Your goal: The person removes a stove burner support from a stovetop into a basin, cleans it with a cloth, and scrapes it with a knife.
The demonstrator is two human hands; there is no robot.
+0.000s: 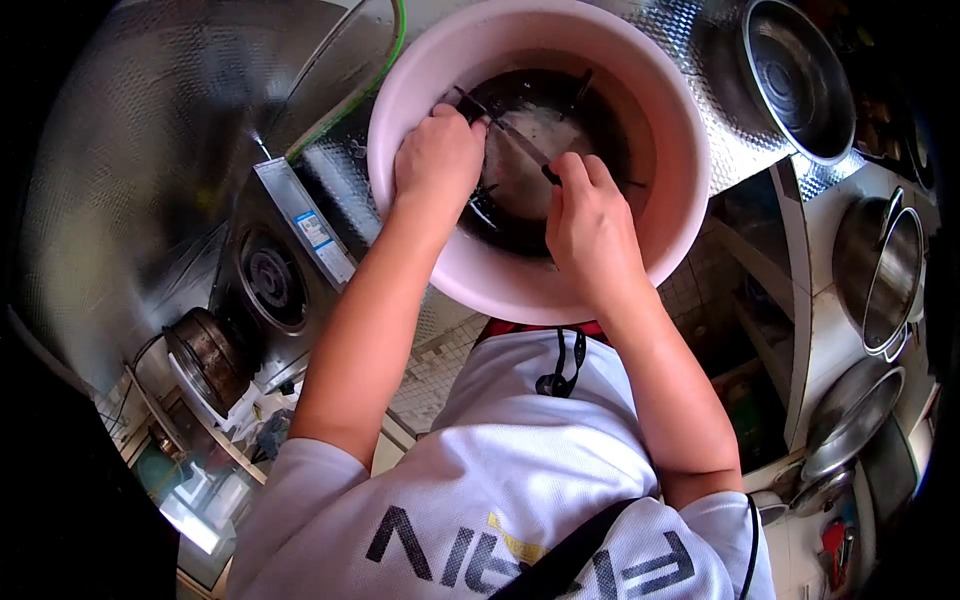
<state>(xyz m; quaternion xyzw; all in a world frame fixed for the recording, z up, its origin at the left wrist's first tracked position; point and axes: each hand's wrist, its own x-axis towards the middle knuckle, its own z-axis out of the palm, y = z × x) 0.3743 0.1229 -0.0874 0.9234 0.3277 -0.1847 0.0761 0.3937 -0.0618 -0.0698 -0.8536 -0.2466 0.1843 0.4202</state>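
A wide pink basin (686,150) stands in front of me with water and a round black burner part (520,225) with prongs inside it. My left hand (441,155) is closed on a prong of the black part at the basin's left side. In my right hand (590,215), the fingers pinch the dark handle of a thin blade-like tool (525,146). The tool slants up and left, its far end close to my left fingers. Whitish suds or cloudy water show in the middle of the basin.
On the left is a gas stove with a burner (272,280) and a dark pot (208,360). A metal pan (798,80) lies at the upper right. Steel pots (880,275) and a lidded pan (853,415) are at the right, beside open shelves (795,330).
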